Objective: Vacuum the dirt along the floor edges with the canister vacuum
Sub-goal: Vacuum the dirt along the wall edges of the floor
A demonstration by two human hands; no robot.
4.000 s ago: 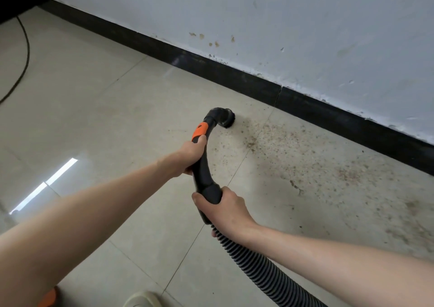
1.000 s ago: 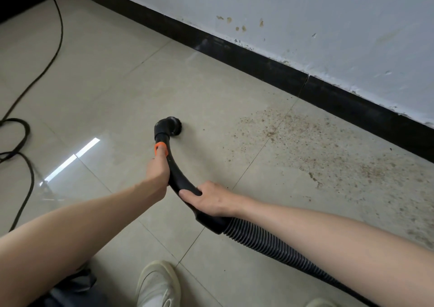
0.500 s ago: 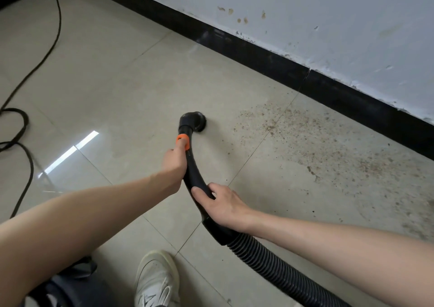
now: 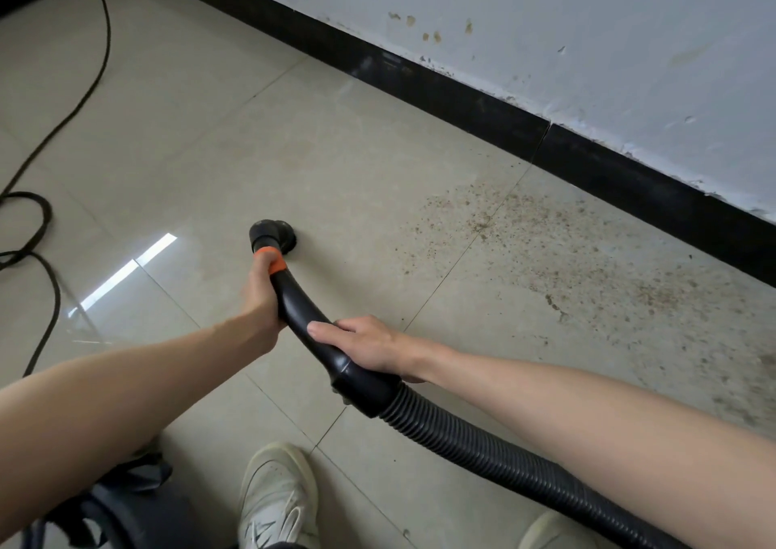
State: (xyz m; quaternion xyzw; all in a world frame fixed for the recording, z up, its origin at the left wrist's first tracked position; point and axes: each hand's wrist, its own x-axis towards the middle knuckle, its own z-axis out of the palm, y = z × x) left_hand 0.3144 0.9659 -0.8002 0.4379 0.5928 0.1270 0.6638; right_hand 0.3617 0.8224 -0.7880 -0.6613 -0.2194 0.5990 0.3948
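Left hand (image 4: 262, 292) and right hand (image 4: 369, 345) both gripping black vacuum wand (image 4: 300, 309), brush nozzle (image 4: 273, 235) on tile; dirt (image 4: 546, 233) well apart

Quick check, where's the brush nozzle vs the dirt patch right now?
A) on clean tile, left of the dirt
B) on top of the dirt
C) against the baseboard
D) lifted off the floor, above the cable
A: the brush nozzle sits on clean tile, with the dirt patch off to its right near the baseboard.

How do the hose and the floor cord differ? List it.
The hose is thick and ribbed; the cord is thin and smooth. The hose joins the handle held by the left hand and right hand; the cord lies loose, looping on the tiles. Both are black.
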